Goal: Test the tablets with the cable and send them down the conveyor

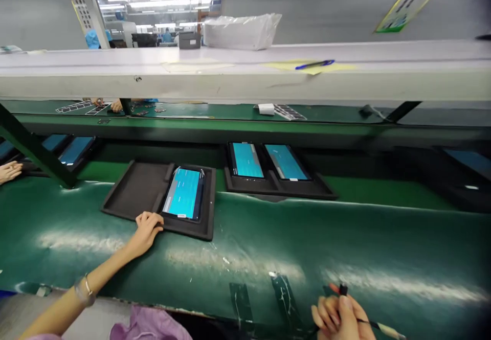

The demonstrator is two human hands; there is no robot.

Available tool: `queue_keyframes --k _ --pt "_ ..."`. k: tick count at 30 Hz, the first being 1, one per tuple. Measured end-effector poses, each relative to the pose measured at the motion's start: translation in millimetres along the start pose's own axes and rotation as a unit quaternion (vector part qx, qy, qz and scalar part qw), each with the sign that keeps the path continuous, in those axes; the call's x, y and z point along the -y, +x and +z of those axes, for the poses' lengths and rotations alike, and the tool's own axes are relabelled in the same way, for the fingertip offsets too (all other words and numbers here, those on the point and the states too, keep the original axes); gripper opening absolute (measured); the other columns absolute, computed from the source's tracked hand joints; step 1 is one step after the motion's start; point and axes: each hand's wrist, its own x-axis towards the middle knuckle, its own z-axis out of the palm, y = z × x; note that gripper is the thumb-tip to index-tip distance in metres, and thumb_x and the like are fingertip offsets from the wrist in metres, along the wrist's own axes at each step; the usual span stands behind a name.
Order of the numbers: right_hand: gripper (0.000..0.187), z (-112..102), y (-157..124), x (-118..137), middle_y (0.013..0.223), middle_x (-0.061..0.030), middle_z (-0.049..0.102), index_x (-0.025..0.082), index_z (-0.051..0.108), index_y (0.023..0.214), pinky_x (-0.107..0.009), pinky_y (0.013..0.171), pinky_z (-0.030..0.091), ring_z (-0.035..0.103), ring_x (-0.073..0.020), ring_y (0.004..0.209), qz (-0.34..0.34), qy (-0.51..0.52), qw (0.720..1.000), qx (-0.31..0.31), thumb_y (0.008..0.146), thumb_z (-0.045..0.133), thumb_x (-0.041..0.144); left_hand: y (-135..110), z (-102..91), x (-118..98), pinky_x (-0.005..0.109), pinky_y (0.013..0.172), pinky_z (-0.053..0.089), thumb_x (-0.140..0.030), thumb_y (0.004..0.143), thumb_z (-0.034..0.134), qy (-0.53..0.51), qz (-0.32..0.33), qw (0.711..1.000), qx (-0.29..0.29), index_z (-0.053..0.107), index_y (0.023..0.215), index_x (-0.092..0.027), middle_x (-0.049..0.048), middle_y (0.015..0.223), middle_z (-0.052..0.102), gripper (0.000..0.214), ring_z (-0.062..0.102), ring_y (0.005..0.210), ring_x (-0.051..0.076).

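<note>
My left hand (146, 230) reaches forward, its curled fingers gripping the near edge of a black foam tray (130, 189). The tray's right slot holds one tablet (183, 193) with a lit blue screen; its left slot has nothing in it. At the bottom edge my right hand (339, 317) is closed round a thin dark tool with a red and black tip (341, 290) and a trailing wire. Both hands are over the shiny green mat (268, 248).
A second black tray (276, 186) with two lit tablets sits further back on the green conveyor. More tablets lie at far left (72, 151), beside another person's hand (9, 171). A white shelf (245, 74) spans overhead, with a plastic-wrapped bundle and a blue pen.
</note>
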Motion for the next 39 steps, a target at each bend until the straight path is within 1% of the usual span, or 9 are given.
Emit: queue_keyframes --k 3,5,8,11,17,22,28,34,39 --pt "0.021 7 0 -7 0.056 0.0076 0.033 0.017 0.070 0.093 -0.015 0.041 0.026 0.024 -0.0081 0.050 0.005 -0.010 1.000 0.025 0.083 0.078 0.034 -63 2.1 -17 0.041 0.092 0.033 -0.021 0.099 0.051 -0.015 -0.023 0.999 0.019 0.061 0.101 -0.024 0.0035 0.106 0.067 0.011 0.052 0.104 0.023" --pt "0.022 13 -2 -13 0.056 0.0078 0.033 0.017 0.070 0.093 -0.016 0.041 0.025 0.023 -0.0080 0.050 0.011 -0.014 0.999 0.037 0.083 0.079 0.035 -93 2.1 -28 0.041 0.091 0.034 -0.025 0.099 0.053 -0.020 -0.041 0.999 0.022 0.064 0.102 -0.024 0.0048 0.105 0.068 0.011 0.052 0.104 0.024" --pt "0.022 24 -8 -26 0.057 0.0080 0.032 0.018 0.070 0.092 -0.017 0.042 0.024 0.023 -0.0078 0.050 0.030 -0.027 0.998 0.054 0.083 0.079 0.036 -123 3.7 -45 0.042 0.091 0.035 -0.026 0.100 0.054 -0.023 -0.063 0.998 0.011 0.066 0.102 -0.024 0.0056 0.103 0.068 0.013 0.053 0.102 0.024" --pt "0.024 31 -18 -37 0.058 0.0082 0.030 0.018 0.070 0.093 -0.017 0.042 0.024 0.023 -0.0078 0.050 0.055 -0.040 0.995 0.072 0.083 0.078 0.038 -141 6.7 -59 0.043 0.091 0.035 -0.025 0.099 0.056 -0.024 -0.074 0.997 -0.008 0.066 0.102 -0.024 0.0048 0.101 0.068 0.010 0.053 0.100 0.025" --pt "0.025 37 -28 -52 0.060 0.0082 0.029 0.019 0.071 0.095 -0.018 0.042 0.021 0.021 -0.0083 0.051 0.083 -0.063 0.991 0.089 0.084 0.078 0.040 -154 8.8 -71 0.041 0.089 0.035 -0.023 0.097 0.060 -0.030 -0.071 0.997 -0.026 0.066 0.104 -0.026 0.0033 0.099 0.068 0.010 0.054 0.098 0.024" --pt "0.024 41 -28 -57 0.059 0.0081 0.029 0.018 0.073 0.094 -0.019 0.041 0.019 0.021 -0.0083 0.051 0.087 -0.073 0.990 0.084 0.083 0.079 0.039 -155 9.4 -70 0.041 0.087 0.036 -0.022 0.096 0.060 -0.031 -0.064 0.997 -0.033 0.067 0.103 -0.026 0.0037 0.098 0.069 0.011 0.055 0.097 0.024" --pt "0.030 50 -28 -59 0.058 0.0075 0.031 0.017 0.074 0.094 -0.019 0.041 0.018 0.023 -0.0073 0.050 0.096 -0.081 0.989 0.080 0.079 0.082 0.041 -152 7.0 -71 0.040 0.086 0.033 -0.021 0.096 0.060 -0.031 -0.044 0.998 -0.035 0.065 0.104 -0.025 0.0030 0.097 0.069 0.010 0.055 0.095 0.024" --pt "0.031 58 -27 -64 0.058 0.0076 0.031 0.018 0.073 0.092 -0.019 0.041 0.019 0.024 -0.0072 0.049 0.106 -0.091 0.986 0.086 0.078 0.083 0.044 -153 2.9 -69 0.041 0.086 0.032 -0.021 0.095 0.059 -0.030 -0.031 0.999 -0.019 0.064 0.105 -0.024 0.0041 0.097 0.068 0.012 0.055 0.096 0.024" --pt "0.030 64 -26 -69 0.059 0.0075 0.031 0.018 0.073 0.094 -0.020 0.041 0.019 0.024 -0.0077 0.049 0.117 -0.100 0.983 0.096 0.080 0.081 0.044 -155 3.2 -69 0.044 0.084 0.034 -0.022 0.093 0.058 -0.031 -0.038 0.999 -0.011 0.066 0.105 -0.027 0.0043 0.096 0.069 0.015 0.058 0.094 0.025"
